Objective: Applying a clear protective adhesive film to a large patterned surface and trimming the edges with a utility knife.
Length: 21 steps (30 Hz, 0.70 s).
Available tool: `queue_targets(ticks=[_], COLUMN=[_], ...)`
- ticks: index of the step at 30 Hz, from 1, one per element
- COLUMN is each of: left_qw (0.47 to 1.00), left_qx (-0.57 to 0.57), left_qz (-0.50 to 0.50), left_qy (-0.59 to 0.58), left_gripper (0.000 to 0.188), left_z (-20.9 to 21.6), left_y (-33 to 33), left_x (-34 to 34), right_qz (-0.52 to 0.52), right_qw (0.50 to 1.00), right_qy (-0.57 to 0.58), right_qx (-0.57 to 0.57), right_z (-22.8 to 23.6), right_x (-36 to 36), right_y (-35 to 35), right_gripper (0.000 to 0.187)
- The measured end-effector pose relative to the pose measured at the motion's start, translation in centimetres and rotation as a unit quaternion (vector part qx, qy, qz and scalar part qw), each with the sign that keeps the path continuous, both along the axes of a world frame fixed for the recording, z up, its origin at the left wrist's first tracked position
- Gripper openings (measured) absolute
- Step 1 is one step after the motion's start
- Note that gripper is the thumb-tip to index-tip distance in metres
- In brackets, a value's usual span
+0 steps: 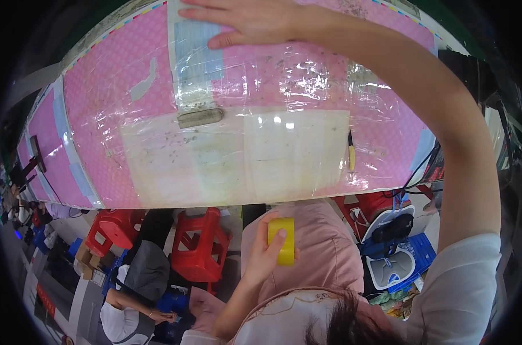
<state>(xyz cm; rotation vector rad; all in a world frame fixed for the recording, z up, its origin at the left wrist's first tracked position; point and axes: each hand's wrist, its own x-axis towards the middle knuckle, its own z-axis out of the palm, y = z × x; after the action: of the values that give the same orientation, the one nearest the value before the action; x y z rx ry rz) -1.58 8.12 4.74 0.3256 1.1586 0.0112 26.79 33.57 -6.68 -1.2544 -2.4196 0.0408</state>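
Yellow tape roll (281,256) gripped in L hand (265,248) above lap, no strip visibly pulled yet; R hand (252,22) spread on pink tabletop (100,126), clear film alr. down; grey block (200,118) & blk-yellow tool (352,152) nearer the front edge, untouched.

The table (387,161) leaves passing room between two obstacles, a grey block (200,118) and a slim yellow-and-black tool (352,155).

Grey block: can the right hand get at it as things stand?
Likely yes: the right hand is spread open over the table, and nothing stands between it and the grey block.
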Motion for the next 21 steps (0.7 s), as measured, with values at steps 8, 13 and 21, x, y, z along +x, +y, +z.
queue_targets(ticks=[8,13,21], left_qw=[1.000,0.999,0.997], left_qx=[-0.010,0.028,0.066], left_qz=[-0.002,-0.033,-0.034], left_qy=[0.022,0.024,0.027], left_gripper=[0.037,0.037,0.038], left_z=[-2.1,-3.5,-5.6], left_y=[-0.3,-0.5,-0.6], left_x=[-0.2,-0.3,0.0], right_qz=[-0.038,-0.195,-0.314], right_qw=[0.997,0.978,0.934], right_qy=[0.034,0.032,0.088], right_qx=[-0.051,-0.061,-0.147], right_z=[0.4,1.6,3.3], right_x=[-4.0,-6.3,-11.8], right_y=[-5.5,-9.1,-17.4], right_gripper=[0.079,0.078,0.086])
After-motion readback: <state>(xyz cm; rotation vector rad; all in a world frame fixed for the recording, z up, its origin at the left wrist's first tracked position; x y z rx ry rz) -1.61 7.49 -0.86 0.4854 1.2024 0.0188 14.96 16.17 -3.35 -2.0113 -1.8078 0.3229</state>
